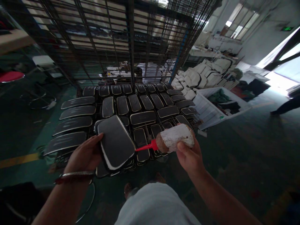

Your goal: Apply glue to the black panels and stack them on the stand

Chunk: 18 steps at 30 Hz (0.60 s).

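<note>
Held at its left edge by my left hand [85, 154] is a dark rounded rectangular panel [116, 142], tilted, with a whitish line along parts of its rim. My right hand [191, 156] grips a squeeze bottle [174, 138] lying sideways, its body covered in a white coating. The bottle's red nozzle [146, 147] points left, and its tip is at the right edge of the panel. Beneath and beyond are several rows of similar dark panels [142, 117] with pale outlines.
A wire mesh rack [131, 43] stands behind the panels. To the right are a white bin [203, 107] holding cloth and a heap of white pieces [206, 73]. A red stool [11, 76] is at the left. A person's leg [284, 106] shows at the far right.
</note>
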Motion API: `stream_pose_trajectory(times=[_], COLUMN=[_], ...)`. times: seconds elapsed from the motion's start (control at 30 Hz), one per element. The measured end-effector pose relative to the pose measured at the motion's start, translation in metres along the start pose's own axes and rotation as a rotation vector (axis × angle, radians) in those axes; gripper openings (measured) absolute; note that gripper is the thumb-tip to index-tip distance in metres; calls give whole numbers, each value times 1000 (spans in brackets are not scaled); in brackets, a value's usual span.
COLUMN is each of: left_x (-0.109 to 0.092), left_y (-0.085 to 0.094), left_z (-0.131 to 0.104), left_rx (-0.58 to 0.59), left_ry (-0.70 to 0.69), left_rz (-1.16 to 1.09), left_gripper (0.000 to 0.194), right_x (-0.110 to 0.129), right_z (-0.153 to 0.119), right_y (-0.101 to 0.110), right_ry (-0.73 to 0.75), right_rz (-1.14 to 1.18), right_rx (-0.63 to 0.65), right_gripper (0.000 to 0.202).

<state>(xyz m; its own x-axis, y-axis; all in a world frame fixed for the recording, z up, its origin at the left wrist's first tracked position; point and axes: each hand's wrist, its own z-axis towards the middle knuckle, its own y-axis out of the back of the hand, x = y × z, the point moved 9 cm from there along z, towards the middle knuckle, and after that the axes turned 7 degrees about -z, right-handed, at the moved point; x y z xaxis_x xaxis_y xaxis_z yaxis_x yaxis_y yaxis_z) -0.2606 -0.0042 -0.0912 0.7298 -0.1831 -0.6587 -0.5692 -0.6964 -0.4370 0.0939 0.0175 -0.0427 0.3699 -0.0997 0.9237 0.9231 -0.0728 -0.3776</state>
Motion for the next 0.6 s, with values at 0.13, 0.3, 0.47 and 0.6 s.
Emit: stream_pose_trajectory(times=[0.13,0.3,0.47,0.6], left_x=[10,18,21,22], left_y=[1,-6,-9,-11], left_z=[2,0,2,4], left_rx=[-36,-46,-64,-66], left_ry=[-20,-23,-27,-24], left_rz=[-88,-162,-192,-196], left_gripper=[36,35,34,33], right_x=[9,11,2,-7], right_z=[6,5,-2,-13], right_y=[8,11,8,2], right_ry=[87,103,47,34], right_rz=[-1,-7,28,16], right_rx=[-92,-124,-73,-6], right_gripper=[58,57,61,64])
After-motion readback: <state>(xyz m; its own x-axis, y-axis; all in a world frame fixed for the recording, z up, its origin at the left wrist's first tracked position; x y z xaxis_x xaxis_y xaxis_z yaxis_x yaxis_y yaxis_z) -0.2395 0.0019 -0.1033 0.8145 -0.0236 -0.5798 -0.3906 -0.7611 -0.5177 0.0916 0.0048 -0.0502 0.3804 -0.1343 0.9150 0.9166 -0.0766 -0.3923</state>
